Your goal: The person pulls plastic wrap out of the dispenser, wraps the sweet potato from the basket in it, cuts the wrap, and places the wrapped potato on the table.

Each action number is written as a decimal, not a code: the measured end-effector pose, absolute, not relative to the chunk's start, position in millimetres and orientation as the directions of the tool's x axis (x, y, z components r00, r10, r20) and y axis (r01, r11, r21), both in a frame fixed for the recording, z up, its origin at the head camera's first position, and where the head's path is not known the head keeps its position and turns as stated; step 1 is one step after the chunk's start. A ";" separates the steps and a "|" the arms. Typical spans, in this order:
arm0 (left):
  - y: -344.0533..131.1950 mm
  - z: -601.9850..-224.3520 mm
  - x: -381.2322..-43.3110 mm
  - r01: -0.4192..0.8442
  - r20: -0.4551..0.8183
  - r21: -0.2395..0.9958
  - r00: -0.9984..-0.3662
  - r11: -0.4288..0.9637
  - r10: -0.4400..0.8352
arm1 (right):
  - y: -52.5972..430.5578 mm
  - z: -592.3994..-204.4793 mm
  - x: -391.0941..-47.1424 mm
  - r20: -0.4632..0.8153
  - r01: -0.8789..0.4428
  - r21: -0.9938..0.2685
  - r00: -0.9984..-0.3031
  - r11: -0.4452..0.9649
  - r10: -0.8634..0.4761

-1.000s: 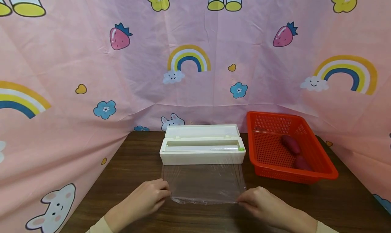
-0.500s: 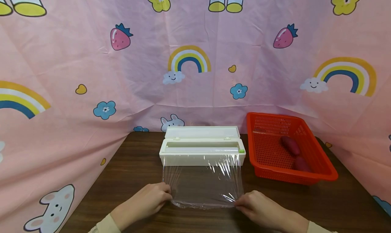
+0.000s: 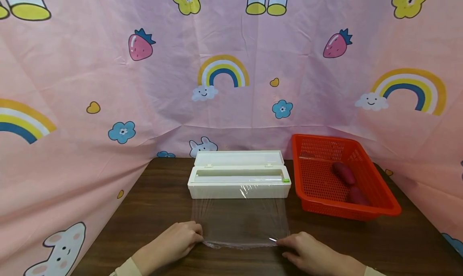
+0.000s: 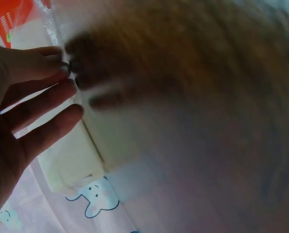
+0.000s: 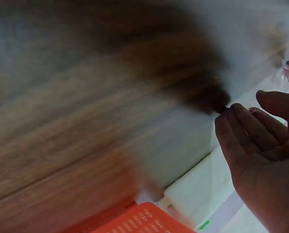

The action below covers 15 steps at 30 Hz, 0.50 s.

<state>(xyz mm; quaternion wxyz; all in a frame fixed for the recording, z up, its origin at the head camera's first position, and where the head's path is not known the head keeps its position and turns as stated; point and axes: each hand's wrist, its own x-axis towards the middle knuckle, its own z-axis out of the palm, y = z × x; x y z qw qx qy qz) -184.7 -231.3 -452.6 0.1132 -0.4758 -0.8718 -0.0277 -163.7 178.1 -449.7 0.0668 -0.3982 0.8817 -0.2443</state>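
Trainee: Where is the film (image 3: 246,221) lying?
Instructor: It is extending from the white box (image 3: 238,172), near the back edge of the tabletop (image 3: 162,207), toward the front edge.
Trainee: Fingers?
Instructor: The left hand (image 3: 177,239) is pinching one corner; the right hand (image 3: 310,251) is touching the other, fingers lying together, thumb standing apart.

Wears pale cream sleeves (image 3: 128,268) ending a little short of the bare left hand (image 3: 176,240) and bare right hand (image 3: 310,250).
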 end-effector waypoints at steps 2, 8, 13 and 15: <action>-232.1 -452.4 -184.0 0.834 0.214 -0.036 -0.531 0.550 0.820 | 179.0 -450.4 -163.7 0.045 -0.649 -0.499 -0.681 0.574 -0.731; -234.3 -449.3 -180.5 0.799 0.127 0.051 -0.600 0.599 0.790 | 180.3 -452.0 -166.7 0.001 -0.600 -0.560 -0.690 0.571 -0.724; -236.4 -452.1 -176.5 0.780 0.113 0.095 -0.626 0.619 0.772 | 191.6 -481.3 -179.7 0.073 -0.678 -0.524 -0.638 0.515 -0.766; -237.1 -452.8 -175.5 0.778 0.117 0.104 -0.628 0.619 0.770 | 195.4 -493.1 -184.3 0.098 -0.700 -0.511 -0.624 0.499 -0.775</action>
